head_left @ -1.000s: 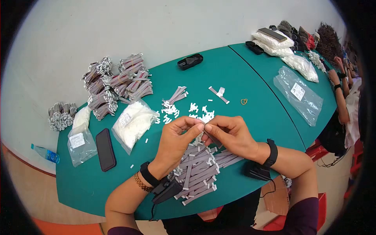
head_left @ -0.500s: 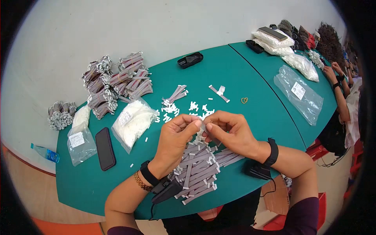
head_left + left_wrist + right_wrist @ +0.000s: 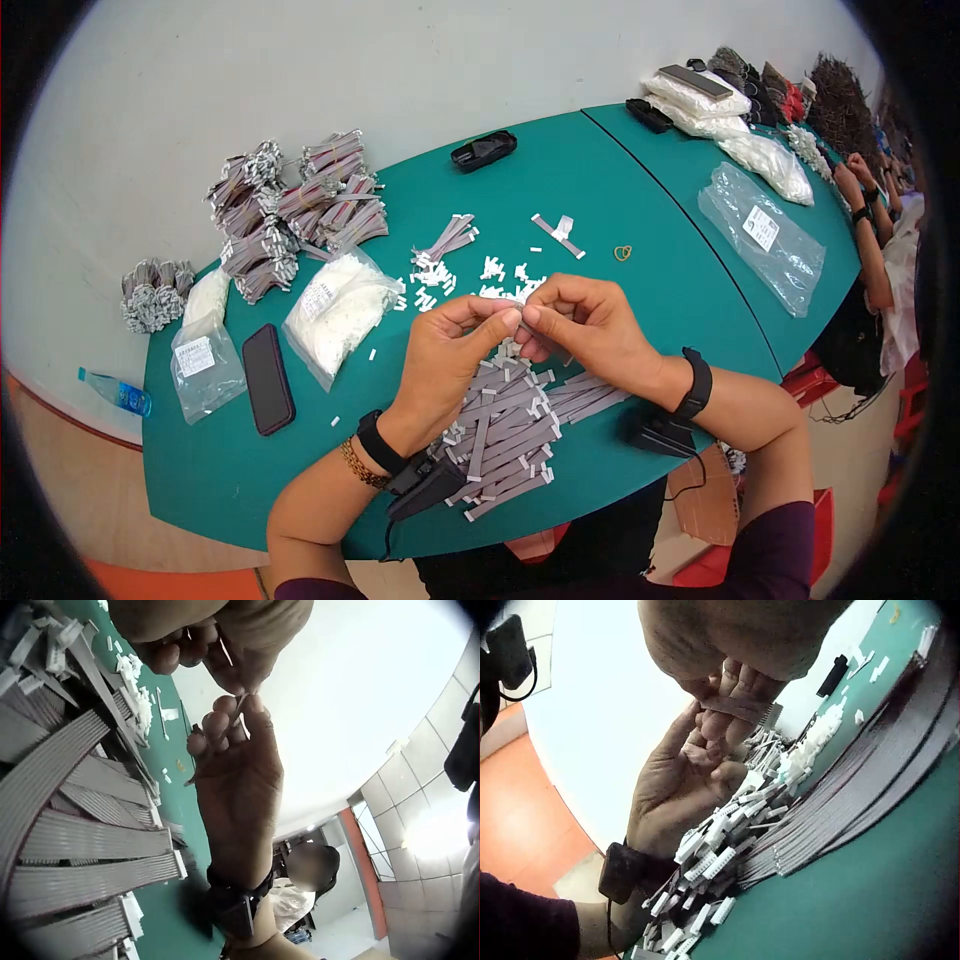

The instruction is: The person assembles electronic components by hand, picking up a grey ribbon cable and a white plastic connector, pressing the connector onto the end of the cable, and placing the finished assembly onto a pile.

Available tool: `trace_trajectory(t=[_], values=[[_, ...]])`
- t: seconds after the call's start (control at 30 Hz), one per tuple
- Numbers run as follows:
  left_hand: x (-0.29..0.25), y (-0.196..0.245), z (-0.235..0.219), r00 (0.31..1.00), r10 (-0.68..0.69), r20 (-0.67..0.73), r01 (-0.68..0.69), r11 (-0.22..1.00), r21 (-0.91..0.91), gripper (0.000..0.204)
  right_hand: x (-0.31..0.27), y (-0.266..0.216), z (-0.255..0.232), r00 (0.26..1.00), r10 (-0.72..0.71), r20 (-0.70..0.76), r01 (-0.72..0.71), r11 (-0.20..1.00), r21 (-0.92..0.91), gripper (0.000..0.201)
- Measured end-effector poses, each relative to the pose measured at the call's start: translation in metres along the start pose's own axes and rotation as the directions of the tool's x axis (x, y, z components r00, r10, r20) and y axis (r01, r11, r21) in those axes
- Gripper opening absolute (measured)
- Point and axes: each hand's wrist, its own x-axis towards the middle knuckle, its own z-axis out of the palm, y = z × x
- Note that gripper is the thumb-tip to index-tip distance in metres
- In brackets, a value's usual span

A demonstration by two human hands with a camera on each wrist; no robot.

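Observation:
Over the table, my left hand (image 3: 440, 350) and right hand (image 3: 595, 330) meet fingertip to fingertip. In the right wrist view a short grey ribbon cable (image 3: 739, 709) runs across the fingers, with a white connector (image 3: 771, 715) at one end. My right hand pinches this cable. Thumb and finger of my left hand pinch its other end, which the fingertips mostly hide. Below the hands lies a heap of grey ribbon cables (image 3: 510, 430) with white connectors. Just beyond the fingers are loose white connectors (image 3: 492, 268).
Bundled ribbon cables (image 3: 260, 205) are stacked at the back left. A bag of white parts (image 3: 335, 315) and a phone (image 3: 268, 380) lie left of my hands. Farther out are a black case (image 3: 484, 151), rubber bands (image 3: 623, 253) and a clear bag (image 3: 765, 240). Another person's arms (image 3: 870, 230) reach in at right.
Half a second ago the fingertips stood slightly apart with a bit of the cable showing between them. Now they are closer together again and cover it.

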Motion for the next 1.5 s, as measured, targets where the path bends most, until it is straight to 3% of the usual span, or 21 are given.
trace_trajectory(t=[0.17, 0.37, 0.47, 0.67, 0.77, 0.87, 0.97, 1.07, 1.27, 1.5], values=[[0.001, -0.002, 0.0, 0.998, 0.062, -0.006, -0.061, 0.997, 0.054, 0.015, -0.001, 0.0, 0.001, 1.0, -0.016, -0.009, 0.016, 1.0, -0.013, 0.014], [0.001, -0.001, -0.001, 0.999, 0.037, -0.023, -0.036, 0.998, 0.057, 0.013, -0.001, 0.003, 0.002, 0.999, -0.046, -0.002, 0.046, 0.999, -0.029, 0.012], [0.001, -0.006, -0.001, 0.987, 0.147, -0.06, -0.138, 0.982, 0.129, 0.013, -0.001, 0.002, 0.003, 1.0, -0.007, -0.002, 0.007, 1.0, -0.012, 0.013], [0.001, -0.008, -0.003, 0.975, 0.215, -0.062, -0.191, 0.943, 0.272, 0.012, 0.0, -0.004, 0.005, 0.998, 0.054, 0.011, -0.052, 0.992, -0.117, 0.016], [-0.003, 0.002, 0.002, 0.993, 0.111, -0.045, -0.104, 0.985, 0.137, 0.015, 0.0, -0.002, 0.005, 0.999, 0.034, 0.003, -0.033, 0.992, -0.122, 0.017], [0.001, -0.003, -0.002, 0.997, 0.07, -0.035, -0.063, 0.982, 0.178, 0.022, 0.001, 0.001, 0.002, 1.0, 0.018, -0.006, -0.019, 0.995, -0.101, 0.018], [0.005, 0.003, -0.012, 0.999, -0.035, -0.018, 0.037, 0.993, 0.108, 0.026, 0.001, -0.001, 0.002, 1.0, 0.027, -0.008, -0.027, 0.995, -0.097, 0.017], [0.006, 0.001, -0.01, 0.998, 0.063, 0.022, -0.066, 0.982, 0.176, 0.03, 0.002, 0.0, 0.002, 0.999, 0.037, -0.005, -0.037, 0.995, -0.095, 0.016], [0.012, -0.008, -0.019, 0.991, 0.118, 0.067, -0.132, 0.956, 0.263, 0.023, 0.003, -0.002, 0.0, 0.999, 0.052, -0.003, -0.052, 0.994, -0.091, 0.016], [0.011, -0.001, -0.017, 0.995, 0.052, 0.086, -0.071, 0.967, 0.244, 0.01, 0.004, -0.001, 0.001, 0.997, 0.082, 0.005, -0.081, 0.989, -0.126, 0.016]])
